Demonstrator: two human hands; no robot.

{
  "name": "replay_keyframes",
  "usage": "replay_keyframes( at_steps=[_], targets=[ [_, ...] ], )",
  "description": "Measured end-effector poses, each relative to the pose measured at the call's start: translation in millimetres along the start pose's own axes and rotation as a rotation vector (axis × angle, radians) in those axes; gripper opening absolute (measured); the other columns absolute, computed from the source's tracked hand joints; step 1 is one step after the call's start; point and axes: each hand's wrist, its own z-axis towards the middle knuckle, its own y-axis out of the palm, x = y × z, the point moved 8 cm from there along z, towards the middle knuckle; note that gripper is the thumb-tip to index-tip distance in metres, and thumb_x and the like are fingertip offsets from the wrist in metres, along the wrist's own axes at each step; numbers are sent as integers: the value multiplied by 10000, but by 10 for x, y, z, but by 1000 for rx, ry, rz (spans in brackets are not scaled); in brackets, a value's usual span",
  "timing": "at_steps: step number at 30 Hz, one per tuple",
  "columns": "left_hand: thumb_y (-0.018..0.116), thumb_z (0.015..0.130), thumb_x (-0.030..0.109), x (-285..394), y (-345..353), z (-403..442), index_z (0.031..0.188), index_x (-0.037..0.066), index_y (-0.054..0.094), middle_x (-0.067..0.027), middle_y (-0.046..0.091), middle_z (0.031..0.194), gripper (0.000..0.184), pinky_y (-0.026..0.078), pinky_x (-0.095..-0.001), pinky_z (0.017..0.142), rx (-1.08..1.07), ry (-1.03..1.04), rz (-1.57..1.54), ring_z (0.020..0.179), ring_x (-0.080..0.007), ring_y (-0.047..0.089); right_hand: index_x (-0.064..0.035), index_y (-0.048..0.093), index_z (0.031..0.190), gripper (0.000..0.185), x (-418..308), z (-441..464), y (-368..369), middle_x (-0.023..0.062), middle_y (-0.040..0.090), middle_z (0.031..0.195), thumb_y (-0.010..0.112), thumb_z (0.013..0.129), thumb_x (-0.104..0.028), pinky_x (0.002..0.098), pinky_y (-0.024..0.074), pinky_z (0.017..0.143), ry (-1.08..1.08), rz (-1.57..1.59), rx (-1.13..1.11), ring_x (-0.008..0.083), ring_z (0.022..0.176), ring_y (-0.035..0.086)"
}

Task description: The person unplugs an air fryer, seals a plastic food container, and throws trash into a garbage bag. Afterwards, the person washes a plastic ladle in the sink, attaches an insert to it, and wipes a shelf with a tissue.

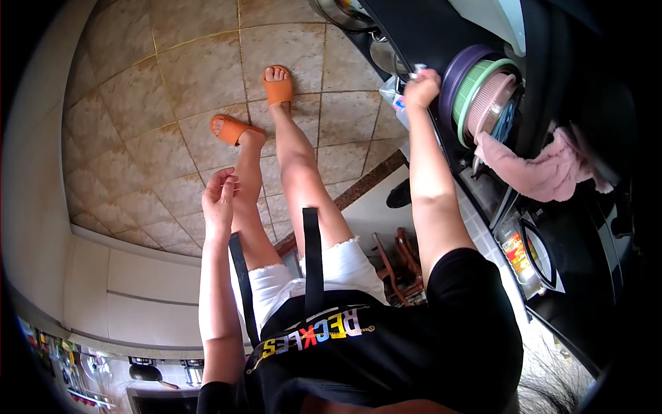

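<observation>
My right hand (422, 88) is closed at the edge of the dark shelf, beside the stacked colanders; a small whitish thing shows at its fingers, too small to name. The stack has a purple basin (452, 86), a green colander (474, 90) and a pink colander (491, 103). Just below this hand hangs a clear plastic bag (392, 93). My left hand (221, 196) hangs over the floor in front of my leg, its fingers loosely curled and apart, touching nothing.
A pink towel (541, 165) hangs right of the colanders. Pots (345, 14) stand at the top. A wooden chair (403, 269) is behind my legs. Pale cabinets (138, 290) line the lower left, with a black pan (145, 371) beyond. The floor (200, 76) is tiled.
</observation>
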Motion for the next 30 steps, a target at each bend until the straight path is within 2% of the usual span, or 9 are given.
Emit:
replay_keyframes(
  at_steps=[2,4,7,12,15,18,24,26,30],
  targets=[
    [486,899,110,-9,14,-29,1100,18,544,-48,588,912,229,461,-244,731,-22,-12,31,814,-124,563,-12,518,734,102,-224,-322,356,110,556,703,575,690,60,344,474,631,-44,374,-306,247,654,574],
    [486,899,110,15,4,-62,1098,20,546,-48,586,909,227,461,-244,733,-27,-14,36,811,-123,560,-26,506,767,97,-369,-616,349,66,548,679,550,749,59,286,464,496,313,718,-445,172,566,570],
    [487,898,110,2,-57,-88,1094,21,548,-45,581,902,223,461,-245,738,-15,-9,44,800,-120,555,-1,480,911,118,323,-793,154,90,581,717,526,816,50,258,476,458,765,899,25,141,535,564],
    [492,897,109,-39,-81,-68,1088,22,550,-38,577,889,217,459,-242,737,-7,-2,64,781,-112,547,30,593,762,48,1596,-946,-14,106,616,719,582,756,-15,341,485,501,1340,581,508,170,580,600],
    [489,898,106,-129,-85,-67,1090,24,548,-34,580,889,217,457,-236,733,2,-26,81,782,-104,546,17,635,848,139,851,-855,-330,145,653,866,579,767,-80,337,487,635,1652,560,528,198,737,636],
    [482,897,99,-189,-41,-54,1090,25,547,-29,583,885,217,455,-232,727,-36,10,92,782,-96,545,24,637,869,152,924,-869,-260,156,647,923,571,761,-60,347,493,651,1654,508,699,233,775,637],
    [479,895,100,-231,-24,-148,1085,22,547,-39,591,882,217,458,-235,719,-39,-20,123,776,-95,551,54,643,848,163,1285,-722,19,215,625,961,562,716,3,364,507,681,1461,494,571,293,818,633],
    [484,895,109,-232,-54,-141,1085,22,550,-44,594,885,220,460,-235,717,-25,-6,135,774,-99,552,68,649,818,155,1669,-342,883,230,633,893,572,690,29,334,507,632,1262,1649,401,276,729,636],
    [491,893,118,-255,-39,-85,1085,23,553,-46,594,887,223,462,-236,713,-34,-16,154,772,-103,553,54,646,771,71,663,75,218,95,633,683,626,703,47,243,464,540,618,548,380,151,570,584]
  ],
)
